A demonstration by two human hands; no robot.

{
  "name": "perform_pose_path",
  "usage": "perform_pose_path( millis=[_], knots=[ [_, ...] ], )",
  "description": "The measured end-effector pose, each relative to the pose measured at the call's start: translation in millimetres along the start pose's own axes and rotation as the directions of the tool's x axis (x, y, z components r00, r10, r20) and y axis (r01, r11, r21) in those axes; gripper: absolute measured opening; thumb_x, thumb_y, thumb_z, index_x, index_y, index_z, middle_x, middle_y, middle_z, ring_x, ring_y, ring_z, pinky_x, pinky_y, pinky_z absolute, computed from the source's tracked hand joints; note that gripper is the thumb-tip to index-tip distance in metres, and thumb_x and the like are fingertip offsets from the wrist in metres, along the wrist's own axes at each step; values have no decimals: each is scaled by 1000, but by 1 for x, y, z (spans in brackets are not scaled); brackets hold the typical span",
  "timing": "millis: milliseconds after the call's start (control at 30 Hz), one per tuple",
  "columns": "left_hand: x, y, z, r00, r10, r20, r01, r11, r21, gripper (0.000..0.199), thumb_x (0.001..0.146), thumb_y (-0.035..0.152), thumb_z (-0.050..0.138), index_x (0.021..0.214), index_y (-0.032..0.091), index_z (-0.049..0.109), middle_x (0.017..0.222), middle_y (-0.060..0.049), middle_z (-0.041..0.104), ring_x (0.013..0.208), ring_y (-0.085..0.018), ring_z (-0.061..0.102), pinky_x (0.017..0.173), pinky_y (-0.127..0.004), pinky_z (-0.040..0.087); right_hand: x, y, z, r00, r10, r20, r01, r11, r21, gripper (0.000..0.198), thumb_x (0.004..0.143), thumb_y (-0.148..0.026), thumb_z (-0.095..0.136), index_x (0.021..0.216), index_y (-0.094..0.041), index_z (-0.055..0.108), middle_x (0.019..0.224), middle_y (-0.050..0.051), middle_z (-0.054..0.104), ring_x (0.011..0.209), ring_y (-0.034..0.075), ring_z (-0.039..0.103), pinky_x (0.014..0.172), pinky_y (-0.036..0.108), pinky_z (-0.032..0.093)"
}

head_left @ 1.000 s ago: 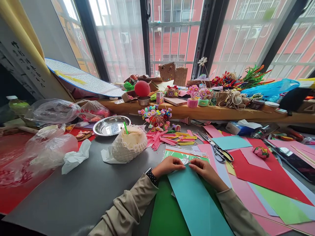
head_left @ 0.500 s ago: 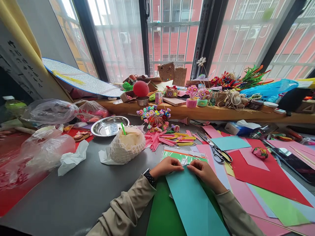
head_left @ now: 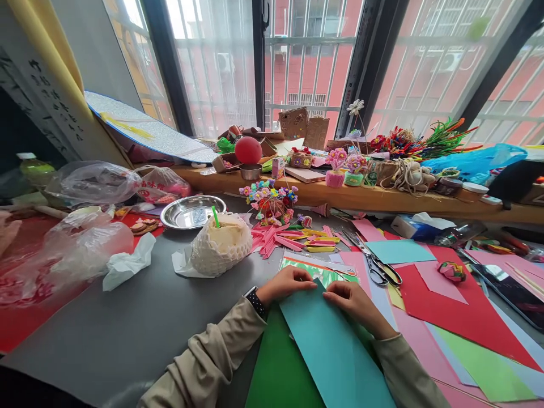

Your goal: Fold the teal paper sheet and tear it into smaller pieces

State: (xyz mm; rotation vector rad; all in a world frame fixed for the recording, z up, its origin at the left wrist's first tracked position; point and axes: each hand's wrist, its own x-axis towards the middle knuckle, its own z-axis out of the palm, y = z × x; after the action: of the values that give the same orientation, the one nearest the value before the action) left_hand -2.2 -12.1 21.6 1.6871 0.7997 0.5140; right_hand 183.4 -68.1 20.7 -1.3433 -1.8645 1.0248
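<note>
A sheet of turquoise paper [head_left: 335,345] slants from the middle of the view down to the bottom edge. Its far end is pinched by my left hand [head_left: 293,284], fingers closed on the left edge. My right hand [head_left: 351,300] grips the same end from the right, thumb and fingertips together. A small corner of the sheet sticks up between the hands. Beneath it lies a green sheet [head_left: 272,362], partly covered. Just beyond my hands is a clear packet with green and white print [head_left: 297,264].
Scissors [head_left: 376,263] lie right of my hands, near red paper [head_left: 450,300] and a phone [head_left: 510,289]. Pink and yellow paper strips [head_left: 314,241] are spread ahead. A netted coconut [head_left: 223,243] with a green straw and a metal plate [head_left: 191,212] stand to the left.
The far end of the turquoise paper has shifted slightly left, and its corner now shows more above my fingers. Both hands keep their pinch. The whole view has turned slightly.
</note>
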Motion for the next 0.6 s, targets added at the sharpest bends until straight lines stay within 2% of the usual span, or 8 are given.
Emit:
perform_pose_path(
  millis=[100, 267, 400, 600],
  knots=[
    [-2, 1, 2, 999, 31, 37, -34, 997, 74, 38, 63, 47, 57, 55, 13, 42, 53, 6, 35, 52, -6, 30, 48, -20, 23, 1, -1, 4, 998, -30, 49, 29, 999, 13, 27, 74, -40, 47, 65, -17, 57, 60, 0, 52, 59, 13, 45, 51, 23, 32],
    [-4, 3, 1, 989, 101, 110, -125, 962, 241, 42, 69, 49, 49, 53, 16, 28, 55, 6, 21, 52, -6, 21, 46, -21, 16, 1, -3, 8, 999, -23, 49, 20, 998, 53, 28, 75, -40, 45, 63, -17, 56, 58, -1, 49, 58, 12, 42, 51, 23, 30],
    [-4, 4, 2, 985, 136, 108, -164, 929, 332, 39, 74, 46, 44, 54, 15, 30, 55, 6, 21, 52, -7, 22, 47, -22, 15, 1, -6, 7, 997, 1, 73, -7, 997, 75, 28, 74, -40, 46, 61, -16, 54, 58, -2, 47, 57, 12, 40, 51, 22, 29],
    [-4, 8, -4, 986, 162, 39, -166, 939, 300, 36, 75, 42, 43, 54, 15, 35, 54, 5, 25, 53, -7, 26, 47, -22, 18, 1, -6, 2, 993, 62, 97, -75, 988, 133, 27, 71, -41, 49, 65, -16, 57, 58, -2, 46, 55, 11, 38, 49, 22, 27]
  ],
)
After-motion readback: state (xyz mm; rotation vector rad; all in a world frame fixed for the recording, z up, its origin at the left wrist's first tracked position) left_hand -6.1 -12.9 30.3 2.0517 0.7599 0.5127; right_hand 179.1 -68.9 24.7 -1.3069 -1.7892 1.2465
